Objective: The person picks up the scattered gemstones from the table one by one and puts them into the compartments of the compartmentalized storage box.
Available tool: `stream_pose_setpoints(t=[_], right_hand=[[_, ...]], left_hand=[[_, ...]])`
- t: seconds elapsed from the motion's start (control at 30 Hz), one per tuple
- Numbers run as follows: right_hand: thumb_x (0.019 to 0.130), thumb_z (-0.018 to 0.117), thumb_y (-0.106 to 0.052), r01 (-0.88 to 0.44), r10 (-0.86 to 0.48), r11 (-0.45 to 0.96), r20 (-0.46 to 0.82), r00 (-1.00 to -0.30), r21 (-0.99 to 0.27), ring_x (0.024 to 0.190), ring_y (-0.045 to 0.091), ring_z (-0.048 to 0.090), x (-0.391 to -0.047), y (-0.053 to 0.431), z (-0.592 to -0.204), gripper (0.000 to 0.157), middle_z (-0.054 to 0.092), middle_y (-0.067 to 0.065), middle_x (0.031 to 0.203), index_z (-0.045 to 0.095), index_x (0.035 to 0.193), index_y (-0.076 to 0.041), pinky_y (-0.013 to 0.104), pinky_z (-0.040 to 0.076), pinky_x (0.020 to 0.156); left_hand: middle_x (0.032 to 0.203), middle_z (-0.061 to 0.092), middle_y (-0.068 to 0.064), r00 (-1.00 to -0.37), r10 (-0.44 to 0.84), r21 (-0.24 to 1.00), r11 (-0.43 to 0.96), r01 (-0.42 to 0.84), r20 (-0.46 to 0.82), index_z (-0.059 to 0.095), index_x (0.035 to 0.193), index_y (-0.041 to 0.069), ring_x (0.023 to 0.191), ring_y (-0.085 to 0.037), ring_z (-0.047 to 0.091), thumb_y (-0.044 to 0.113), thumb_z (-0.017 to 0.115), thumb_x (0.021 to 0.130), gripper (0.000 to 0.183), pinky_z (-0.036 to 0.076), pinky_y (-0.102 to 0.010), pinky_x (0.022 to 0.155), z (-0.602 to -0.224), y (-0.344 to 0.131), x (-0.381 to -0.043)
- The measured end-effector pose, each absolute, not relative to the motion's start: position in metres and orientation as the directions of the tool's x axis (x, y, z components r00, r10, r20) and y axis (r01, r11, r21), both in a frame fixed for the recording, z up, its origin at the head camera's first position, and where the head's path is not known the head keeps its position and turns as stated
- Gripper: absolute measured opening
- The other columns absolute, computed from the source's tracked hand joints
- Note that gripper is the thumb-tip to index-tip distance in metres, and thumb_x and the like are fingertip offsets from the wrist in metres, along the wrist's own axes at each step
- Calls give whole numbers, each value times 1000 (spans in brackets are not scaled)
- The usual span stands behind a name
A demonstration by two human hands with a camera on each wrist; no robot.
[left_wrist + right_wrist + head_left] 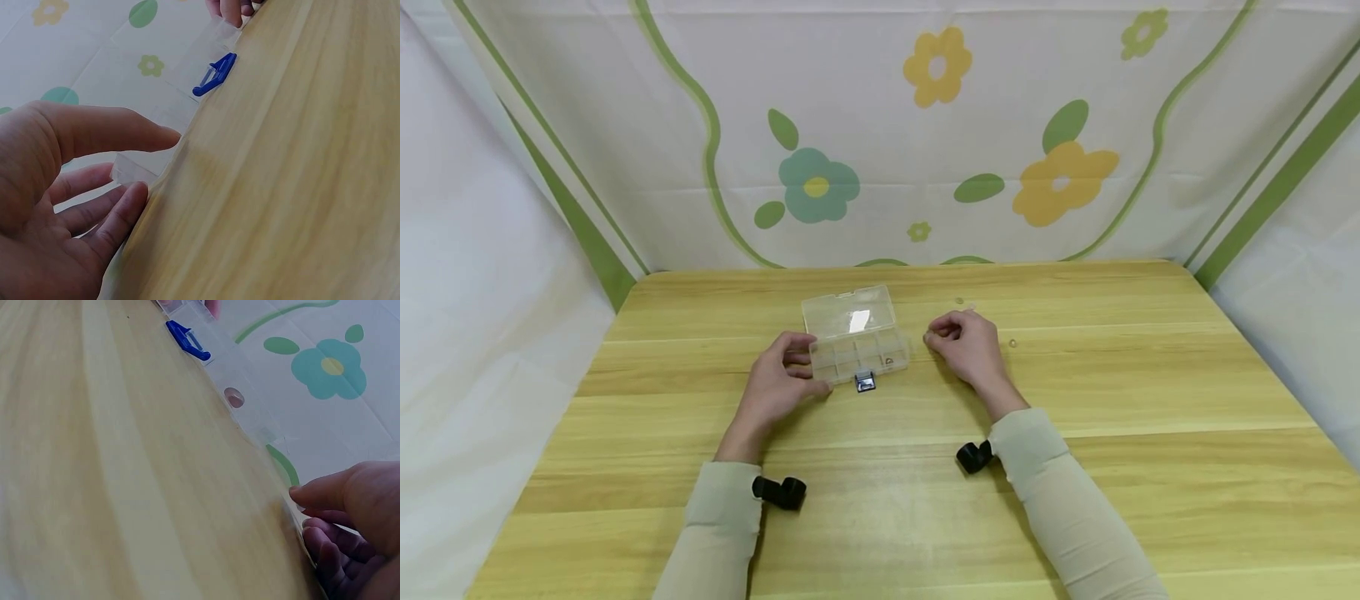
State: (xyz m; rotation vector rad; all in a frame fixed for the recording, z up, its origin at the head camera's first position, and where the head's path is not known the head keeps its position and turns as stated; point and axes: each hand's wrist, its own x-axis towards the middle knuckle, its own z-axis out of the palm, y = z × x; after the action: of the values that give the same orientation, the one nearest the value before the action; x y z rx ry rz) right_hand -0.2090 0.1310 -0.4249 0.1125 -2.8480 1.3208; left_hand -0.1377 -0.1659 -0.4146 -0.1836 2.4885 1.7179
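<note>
A clear plastic compartment box point(846, 357) stands on the table with its lid point(842, 317) raised at the back and its blue latch point(865, 381) hanging at the front. My left hand point(775, 379) grips the box's left end, thumb at the front corner and fingers round the side. One small brownish, ring-like piece point(889, 361) lies in a right front compartment; the right wrist view shows it through the wall. Right of the box, my right hand point(968, 346) pinches a tiny pale thing between thumb and index finger; its kind is mostly hidden by the fingertips.
Two small ring-like pieces lie on the wooden table point(880, 517): a far piece point(959, 301) behind my right hand and a near piece point(1012, 342) to its right. A flowered cloth point(880, 167) hangs along the table's back edge.
</note>
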Motion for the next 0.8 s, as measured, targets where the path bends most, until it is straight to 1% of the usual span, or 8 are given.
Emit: stream_pose_setpoints(t=[0.17, 0.4, 0.6, 0.8], right_hand=[[99, 78, -25, -82, -67, 623, 52, -996, -778, 95, 24, 67, -209, 130, -424, 19, 74, 9, 109, 81, 112, -13, 42, 57, 87], [99, 78, -28, -96, -79, 570, 62, -995, -816, 94, 23, 67, -207, 128, -422, 20, 73, 8, 108, 81, 113, -14, 37, 57, 84], [99, 79, -28, -106, -119, 532, 50, -992, -840, 96, 23, 67, -207, 123, -422, 18, 73, 6, 109, 82, 113, -16, 34, 56, 84], [98, 80, -28, -109, -153, 499, 36, -988, -860, 99, 23, 67, -206, 116, -423, 16, 74, 4, 111, 83, 112, -19, 36, 56, 86]], left_hand=[[142, 62, -20, -987, -35, 922, 354, -159, -157, 58, 146, 6, 118, -35, 68, -4, 87, 78, 74, 59, -43, 104, -415, -166, -138], [143, 61, -20, -987, -36, 922, 354, -159, -156, 58, 146, 7, 118, -35, 68, -4, 87, 78, 74, 59, -43, 104, -416, -166, -139], [143, 61, -20, -987, -33, 923, 349, -161, -159, 57, 146, 6, 118, -35, 67, -4, 86, 78, 74, 59, -44, 104, -417, -166, -138], [143, 61, -19, -987, -35, 924, 347, -159, -157, 58, 145, 6, 118, -35, 67, -3, 87, 78, 74, 58, -43, 104, -416, -166, -138]])
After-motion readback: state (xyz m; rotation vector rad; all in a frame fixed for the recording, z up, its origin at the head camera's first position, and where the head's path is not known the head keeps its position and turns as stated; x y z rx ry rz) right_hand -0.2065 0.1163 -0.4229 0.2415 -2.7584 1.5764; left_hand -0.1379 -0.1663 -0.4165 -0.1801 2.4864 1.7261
